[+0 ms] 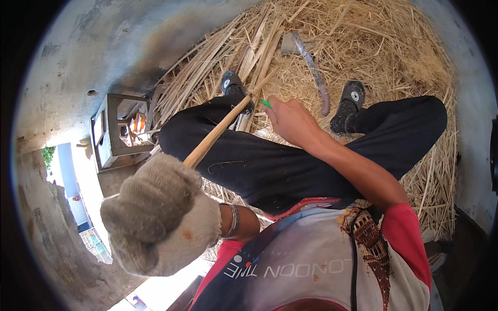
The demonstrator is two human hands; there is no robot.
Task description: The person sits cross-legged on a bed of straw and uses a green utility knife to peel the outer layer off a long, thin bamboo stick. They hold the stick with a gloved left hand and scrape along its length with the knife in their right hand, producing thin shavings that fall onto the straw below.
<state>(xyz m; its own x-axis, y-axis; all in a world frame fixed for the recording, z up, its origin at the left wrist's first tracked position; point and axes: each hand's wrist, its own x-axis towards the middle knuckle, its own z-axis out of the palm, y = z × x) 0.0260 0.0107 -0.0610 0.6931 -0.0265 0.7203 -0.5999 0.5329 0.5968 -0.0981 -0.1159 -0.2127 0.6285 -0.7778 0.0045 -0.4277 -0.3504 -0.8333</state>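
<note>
My left hand [155,217], in a dirty white knitted glove, is closed around the near end of a long bamboo strip [215,132]. The strip slants away from me over my left leg, and its far part narrows beyond my left foot. My bare right hand [293,120] is closed beside the strip, above the gap between my legs. A small bright green end [266,103] sticks out of its fingers toward the strip. The rest of that thing is hidden in the hand, so its kind cannot be made out.
Fine shavings [373,41] and long split strips [254,46] cover the floor. A curved grey-brown tool [315,72] rests against a grey block [289,44] between my feet. A wooden frame [109,137] stands at left by the wall [93,62]. Another wall [474,119] rises at right.
</note>
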